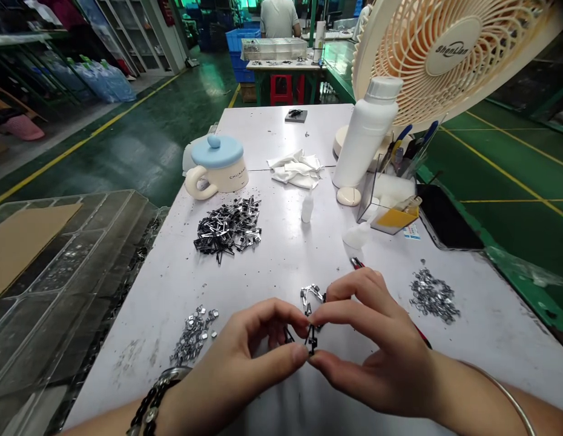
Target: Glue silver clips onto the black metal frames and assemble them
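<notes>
Near the front middle of the white table, my left hand (258, 357) pinches a small black metal part (312, 340) between thumb and fingers. The thumb and index finger of my right hand (376, 339) close on the same part from the other side. A second dark piece (288, 335) shows by the curled fingers of my left hand. Just behind the fingertips lie a few linked silver and black parts (311, 292). To the left is a heap of small silver pieces (194, 334), and farther back a pile of black and silver clips (227, 227).
A lidded mug (224, 172), a white cloth (297, 168), a small dropper bottle (307, 207) and a tall white bottle (365, 136) stand or lie farther back. At right are a tool holder (390, 203), phone (448, 215), fan (449, 54) and small rings (433, 295).
</notes>
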The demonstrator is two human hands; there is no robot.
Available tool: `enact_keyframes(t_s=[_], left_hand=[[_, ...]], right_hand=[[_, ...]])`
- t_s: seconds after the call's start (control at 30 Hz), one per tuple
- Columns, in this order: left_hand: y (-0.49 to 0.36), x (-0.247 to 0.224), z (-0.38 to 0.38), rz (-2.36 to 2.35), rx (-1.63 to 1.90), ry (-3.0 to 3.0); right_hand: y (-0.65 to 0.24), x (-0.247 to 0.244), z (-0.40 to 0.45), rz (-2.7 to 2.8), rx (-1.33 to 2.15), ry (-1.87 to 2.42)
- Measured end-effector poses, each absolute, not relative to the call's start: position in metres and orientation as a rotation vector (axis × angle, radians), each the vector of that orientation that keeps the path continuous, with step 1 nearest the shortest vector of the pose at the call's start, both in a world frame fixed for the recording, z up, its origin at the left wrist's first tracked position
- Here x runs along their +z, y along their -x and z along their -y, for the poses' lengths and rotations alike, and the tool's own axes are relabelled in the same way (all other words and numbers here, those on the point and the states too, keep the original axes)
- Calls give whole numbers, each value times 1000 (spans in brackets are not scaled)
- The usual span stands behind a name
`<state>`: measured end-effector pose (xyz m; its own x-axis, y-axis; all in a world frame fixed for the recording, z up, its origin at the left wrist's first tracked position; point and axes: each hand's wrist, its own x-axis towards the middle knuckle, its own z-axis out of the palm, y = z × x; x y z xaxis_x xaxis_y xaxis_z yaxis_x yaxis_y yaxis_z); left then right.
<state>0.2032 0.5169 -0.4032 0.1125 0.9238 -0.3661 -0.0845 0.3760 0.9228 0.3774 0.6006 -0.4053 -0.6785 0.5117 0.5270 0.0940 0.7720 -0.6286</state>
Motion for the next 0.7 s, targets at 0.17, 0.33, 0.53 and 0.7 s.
enact_keyframes(t_s=[0.17,0.33,0.53,0.7], left_hand=[[-207,-406,-518,-1024,947,-653],[-206,-408,-517,-1058,966,-604],[-206,-410,-516,-1100,945,-574],[-207,-408,-519,-1078,932,-466]], right_hand=[[-375,-405,-599,2251,700,450],[-374,-406,-599,2265,684,449],[-375,-406,-599,2271,690,443],[-375,-405,-599,2278,689,450]])
